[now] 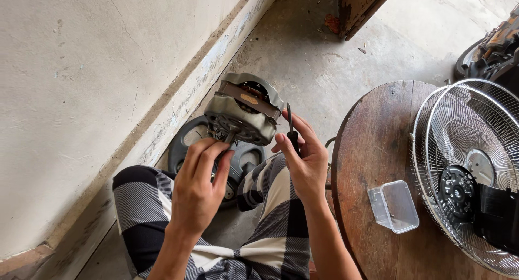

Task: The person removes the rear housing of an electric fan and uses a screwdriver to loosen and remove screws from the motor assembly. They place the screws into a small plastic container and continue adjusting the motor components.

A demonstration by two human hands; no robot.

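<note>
Left hand grip clenched on fan motor shaft, right hand grip grasping screwdriver, clear box and fan guard on round desk

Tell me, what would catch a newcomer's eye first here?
Probably the grey fan motor in the middle, its shaft pinched by the left hand, while the right hand grips a small screwdriver beside it. To the right, a wire fan guard and a clear plastic box sit on a round wooden table.

The left hand is raised in front of the body, its fingers curled and pinching upward. The right hand is lifted beside it, fingers closed, thumb pointing up.
</note>
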